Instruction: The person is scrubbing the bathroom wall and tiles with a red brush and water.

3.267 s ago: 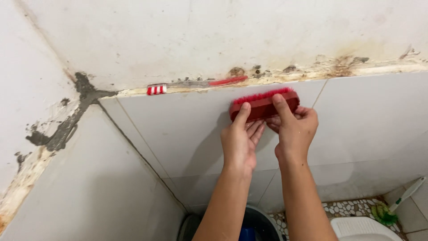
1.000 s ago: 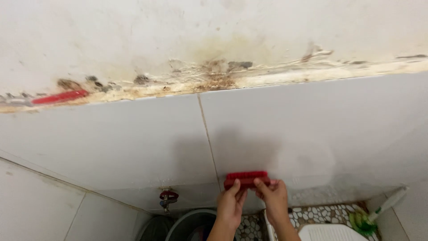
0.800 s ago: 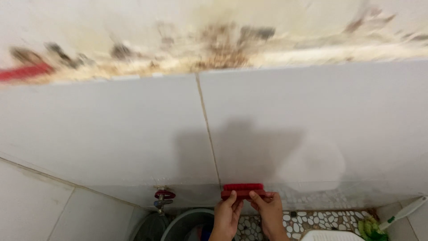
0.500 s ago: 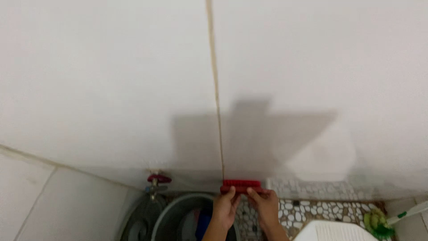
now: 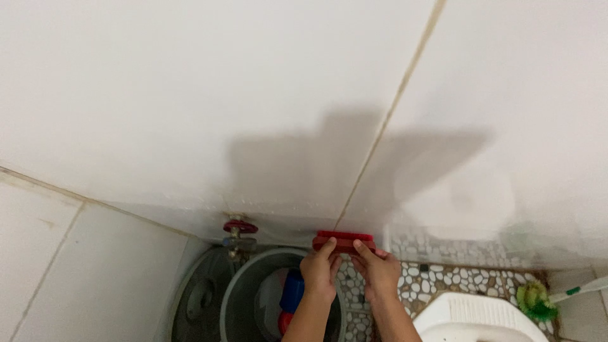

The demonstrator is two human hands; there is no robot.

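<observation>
- Red scrub brush [image 5: 344, 241]: low in the frame, just right of centre, pressed flat against the white tiled wall [image 5: 190, 95] at the foot of a vertical grout line [image 5: 386, 126], close to where the wall meets the floor.
- Left hand [image 5: 322, 273]: grips the left half of the brush; fingers [image 5: 327, 248] closed over its lower edge and back.
- Right hand [image 5: 379, 272]: grips the right half; fingers [image 5: 363, 249] clamped on the back of the brush. The two hands lie just beside each other.
- Red-handled tap [image 5: 239, 233]: projects from the wall to the left of the brush, apart from it.
- Grey bucket [image 5: 237, 297]: stands below the tap, under the left forearm; blue and red items are visible inside it.
- Grey round lid [image 5: 199, 299]: lower left, just beside the bucket.
- Pebble-pattern floor [image 5: 462, 282]: lower right, below the wall.
- White squat toilet pan [image 5: 472, 316]: bottom right.
- Green toilet brush [image 5: 535, 300]: far lower right, resting on the floor, its white handle pointing toward the right frame edge.
- A shadow falls on the wall above the brush.
</observation>
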